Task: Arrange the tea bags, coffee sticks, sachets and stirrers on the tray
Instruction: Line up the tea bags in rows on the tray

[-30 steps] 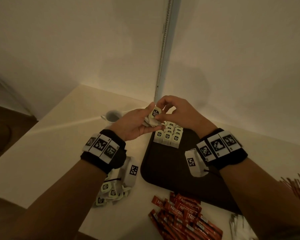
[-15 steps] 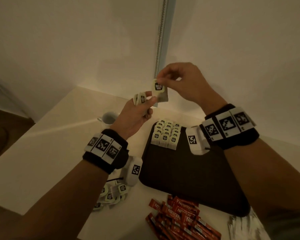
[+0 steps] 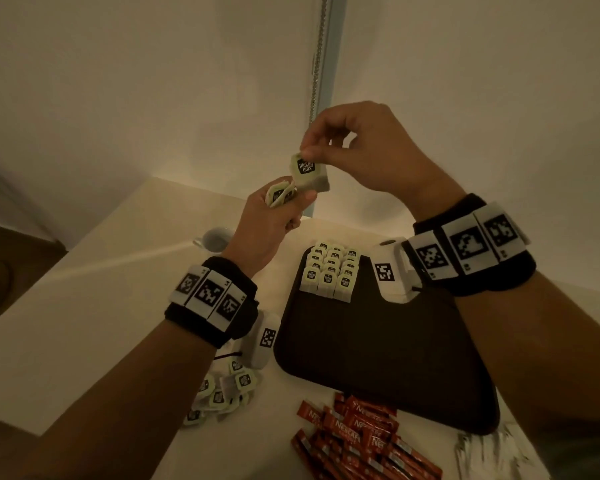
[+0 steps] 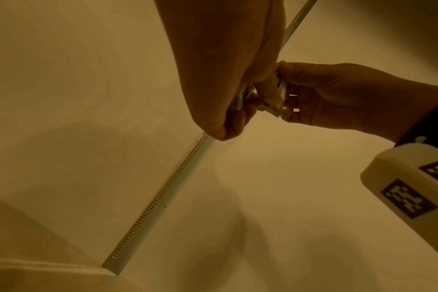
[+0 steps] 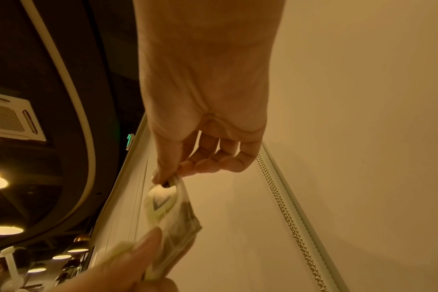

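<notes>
Both hands are raised above the dark tray (image 3: 378,358). My right hand (image 3: 354,147) pinches a pale green tea bag (image 3: 307,169) by its top edge, and it hangs below the fingers (image 5: 168,173). My left hand (image 3: 274,216) grips a small bunch of tea bags (image 3: 280,195) just below and left of it. Rows of tea bags (image 3: 329,273) stand at the tray's far left corner. Loose tea bags (image 3: 222,393) lie on the table left of the tray. Red coffee sticks (image 3: 357,434) lie in a pile in front of it.
A white cup (image 3: 215,239) stands on the table behind my left wrist. White sachets (image 3: 478,452) lie at the bottom right, partly under my right arm. A bead chain (image 3: 317,53) hangs down the wall corner behind the hands.
Both hands rose from the tray's tea bag rows. The right hand pulled one tea bag up and away from the bunch in the left hand.
</notes>
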Available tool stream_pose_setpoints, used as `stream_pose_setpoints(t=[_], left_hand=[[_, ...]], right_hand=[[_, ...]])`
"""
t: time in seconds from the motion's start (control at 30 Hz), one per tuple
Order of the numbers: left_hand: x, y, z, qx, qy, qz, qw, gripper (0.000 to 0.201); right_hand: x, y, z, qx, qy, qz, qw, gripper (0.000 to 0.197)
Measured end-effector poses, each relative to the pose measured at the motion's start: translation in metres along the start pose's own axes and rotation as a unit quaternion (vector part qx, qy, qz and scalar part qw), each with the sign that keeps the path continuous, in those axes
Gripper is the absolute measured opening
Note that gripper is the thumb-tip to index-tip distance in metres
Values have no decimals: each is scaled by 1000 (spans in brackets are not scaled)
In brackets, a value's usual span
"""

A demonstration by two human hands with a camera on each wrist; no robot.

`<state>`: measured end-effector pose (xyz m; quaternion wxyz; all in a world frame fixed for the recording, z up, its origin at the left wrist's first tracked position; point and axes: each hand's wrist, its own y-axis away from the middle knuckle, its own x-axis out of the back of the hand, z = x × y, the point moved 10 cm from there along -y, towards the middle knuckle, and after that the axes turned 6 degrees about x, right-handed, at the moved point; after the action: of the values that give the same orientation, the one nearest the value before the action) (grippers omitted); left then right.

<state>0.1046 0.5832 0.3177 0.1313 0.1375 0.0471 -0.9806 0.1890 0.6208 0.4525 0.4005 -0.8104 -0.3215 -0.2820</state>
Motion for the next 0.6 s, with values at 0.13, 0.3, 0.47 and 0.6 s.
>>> stream_pose_setpoints(t=[0.13, 0.3, 0.47, 0.6], left_hand=[[1, 0, 0, 6, 6, 3, 1000, 8], [4, 2, 5, -5, 1, 10, 1000, 3], [7, 4, 9, -11, 6, 33, 999, 13], [6, 7, 11, -26, -18, 44, 999, 12]], right_hand=[[3, 0, 0, -6, 3, 11, 1000, 4], [-1, 5, 9, -35, 10, 9, 999, 14], [-3, 10, 15, -49, 13, 9, 999, 15], [-5, 10, 16, -44, -3, 20, 999, 5]])
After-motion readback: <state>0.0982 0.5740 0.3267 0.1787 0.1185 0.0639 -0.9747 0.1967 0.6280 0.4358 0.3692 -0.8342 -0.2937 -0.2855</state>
